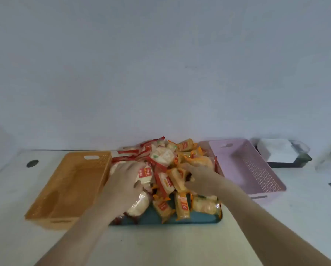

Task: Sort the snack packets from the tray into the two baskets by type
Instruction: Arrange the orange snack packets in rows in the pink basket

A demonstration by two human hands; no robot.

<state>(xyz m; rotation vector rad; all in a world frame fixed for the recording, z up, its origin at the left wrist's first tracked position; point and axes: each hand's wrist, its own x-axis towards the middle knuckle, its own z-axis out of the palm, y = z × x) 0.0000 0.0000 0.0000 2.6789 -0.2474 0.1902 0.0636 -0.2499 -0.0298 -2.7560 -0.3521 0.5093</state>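
To the outside of the left hand lies the orange perforated plastic basket [68, 187], just beside the tray, with no packet showing inside it. The left hand [125, 179] rests palm down on the left part of the heap. Its fingers curl over a clear snack packet with red trim [144, 174] and the thumb is tucked at its near edge, so it appears to grip that packet, which is not yet lifted off the pile.

Between the two hands and beyond their fingertips rises the mixed heap of snack packets [164, 160], red-trimmed and orange-trimmed ones overlapping. The heap covers most of the flat teal plastic tray [199, 219], whose bare near edge shows below the wrists.

The right hand [199, 179] reaches in from the right, its fingers closed round a clear snack packet with orange trim [177, 179] that is wedged among its neighbours. To the outside of this hand sits the pink perforated plastic basket [253, 169], close to the tray, and again no packet shows in it. Farther out on that side stands a clear box holding something white [276, 152], too blurred to name.

The sorting seems barely begun, and this looks like the first pick, one type in each hand. Next, each packet should be lifted straight up clear of the slippery pile, so that no neighbour is dragged over the tray's rim. Each hand then carries its packet outward to its nearer basket, one type per basket
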